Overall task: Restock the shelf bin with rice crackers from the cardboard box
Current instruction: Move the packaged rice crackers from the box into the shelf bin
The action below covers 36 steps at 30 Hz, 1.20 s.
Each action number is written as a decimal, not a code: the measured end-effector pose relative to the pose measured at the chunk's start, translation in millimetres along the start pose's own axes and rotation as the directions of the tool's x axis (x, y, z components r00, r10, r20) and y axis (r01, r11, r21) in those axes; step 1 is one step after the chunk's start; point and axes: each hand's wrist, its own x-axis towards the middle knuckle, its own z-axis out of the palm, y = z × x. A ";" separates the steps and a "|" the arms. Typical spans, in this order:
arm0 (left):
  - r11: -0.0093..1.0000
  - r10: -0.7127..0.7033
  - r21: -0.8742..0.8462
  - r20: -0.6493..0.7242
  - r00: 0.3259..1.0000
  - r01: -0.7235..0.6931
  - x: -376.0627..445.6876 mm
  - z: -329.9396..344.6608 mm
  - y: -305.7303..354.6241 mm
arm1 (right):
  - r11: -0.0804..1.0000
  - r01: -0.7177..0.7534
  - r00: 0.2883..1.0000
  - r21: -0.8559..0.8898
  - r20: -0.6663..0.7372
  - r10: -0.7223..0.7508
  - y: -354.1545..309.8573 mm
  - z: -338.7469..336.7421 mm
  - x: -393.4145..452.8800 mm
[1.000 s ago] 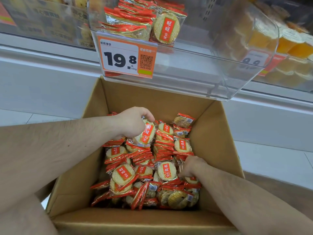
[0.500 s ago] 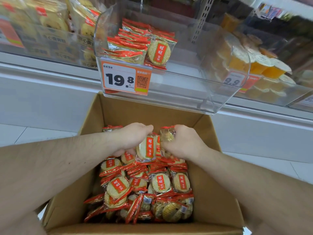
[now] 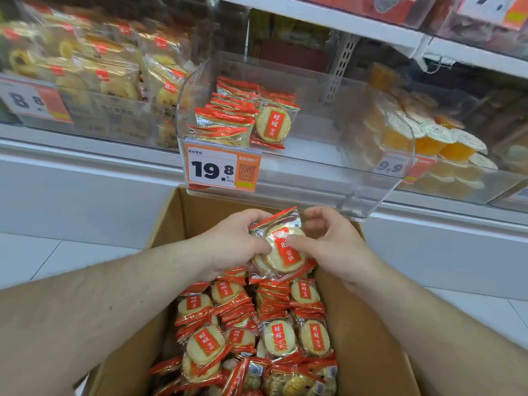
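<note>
In the head view, the person's left hand (image 3: 234,244) and right hand (image 3: 328,241) meet above the far end of the cardboard box (image 3: 368,324), and together they grip a small bundle of rice cracker packets (image 3: 281,247). The left hand's fingers curl round the bundle's left side, and the right thumb presses on the front packet's red label while the other right fingers arch loosely over its top edge. The bundle is raised clear of the packets left in the box (image 3: 257,332), just below the front lip of the clear shelf bin (image 3: 328,178).

The bin sits on the shelf directly above the box's far wall, with an orange price tag (image 3: 223,170) clipped at its front left corner. Only a short stack of stocked packets (image 3: 245,115) lies against the bin's left wall; the middle and right of its floor show bare through the plastic. The box looks close to full, its packets lying in loose rows from near edge to far edge.

Judging by this, restocking is at an early stage: one handful is on its way up, and most of the box remains to be moved.
</note>
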 end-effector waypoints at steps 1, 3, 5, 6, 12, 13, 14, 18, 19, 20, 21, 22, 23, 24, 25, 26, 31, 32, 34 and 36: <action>0.999 0.027 0.027 0.008 1.000 -0.027 -0.5 -1.7 3.7 | 1.000 -0.013 0.999 -0.005 0.042 0.014 -2.6 -2.5 -0.1; 0.996 0.076 0.052 0.054 0.996 -0.078 -4.3 -3.7 12.9 | 1.000 -0.029 0.987 0.010 0.160 0.027 -9.7 -7.3 -4.5; 0.990 0.126 0.043 0.108 0.986 -0.131 -11.7 -5.7 24.4 | 0.997 -0.040 0.970 0.062 0.243 0.024 -16.8 -12.0 -11.0; 0.986 0.155 0.039 0.127 0.980 -0.161 -15.7 -7.0 29.9 | 0.996 -0.039 0.964 0.081 0.264 0.017 -19.5 -14.4 -13.3; 0.960 0.277 -0.077 0.091 0.957 -0.270 -30.0 -18.4 51.0 | 0.964 -0.091 0.954 0.248 0.300 0.013 -37.3 -26.0 -16.2; 0.952 0.297 -0.096 0.059 0.953 -0.290 -32.3 -19.2 56.0 | 0.956 -0.095 0.947 0.276 0.321 0.002 -42.4 -28.6 -16.4; 0.944 0.315 -0.107 0.012 0.949 -0.312 -33.4 -20.4 60.1 | 0.947 -0.104 0.939 0.303 0.344 -0.007 -48.5 -31.5 -16.5; 0.862 0.482 0.025 -0.352 0.802 -0.507 -32.1 -31.0 71.1 | 0.901 -0.126 0.946 0.414 0.324 -0.016 -81.3 -48.1 -9.6; 0.818 0.556 0.135 -0.437 0.707 -0.559 -31.6 -36.3 72.6 | 0.886 -0.116 0.957 0.450 0.291 -0.023 -92.5 -53.0 -7.2; 0.773 0.619 0.250 -0.493 0.611 -0.582 -31.0 -42.4 73.4 | 0.874 -0.093 0.967 0.477 0.252 -0.034 -104.5 -57.5 -3.8; 0.728 0.678 0.379 -0.520 0.519 -0.572 -31.0 -48.5 74.5 | 0.872 -0.060 0.977 0.485 0.210 -0.050 -115.7 -61.8 2.1; 0.674 0.736 0.513 -0.521 0.431 -0.531 -29.9 -55.0 75.0 | 0.881 -0.018 0.984 0.474 0.164 -0.068 -126.1 -65.5 11.8; 0.623 0.782 0.623 -0.506 0.363 -0.473 -28.3 -60.7 75.8 | 0.896 0.028 0.989 0.443 0.118 -0.089 -134.8 -68.8 25.5; 0.596 0.803 0.689 -0.501 0.324 -0.413 -24.5 -66.1 75.5 | 0.917 0.066 0.992 0.394 0.071 -0.102 -141.7 -70.4 41.9; 0.613 0.789 0.704 -0.520 0.327 -0.358 -19.3 -71.8 74.6 | 0.938 0.086 0.995 0.335 0.024 -0.100 -145.6 -70.7 62.6; 0.662 0.747 0.680 -0.561 0.356 -0.316 -13.5 -76.7 74.0 | 0.959 0.082 0.997 0.273 -0.017 -0.080 -147.5 -69.0 83.3; 0.924 0.381 0.270 -0.727 0.572 -0.272 6.7 -86.0 71.2 | 0.995 -0.078 0.996 0.059 -0.048 0.081 -135.9 -45.2 169.2; 0.942 0.323 0.196 -0.747 0.582 -0.270 9.9 -86.8 69.7 | 0.994 -0.103 0.994 0.044 -0.043 0.104 -131.2 -37.0 180.7; 0.950 0.278 0.133 -0.773 0.570 -0.283 14.9 -88.7 67.4 | 0.991 -0.124 0.991 0.044 -0.039 0.126 -123.1 -19.8 195.3; 0.944 0.310 0.184 -0.785 0.536 -0.275 17.6 -90.5 65.2 | 0.994 -0.101 0.993 0.048 -0.053 0.103 -116.6 -6.7 206.5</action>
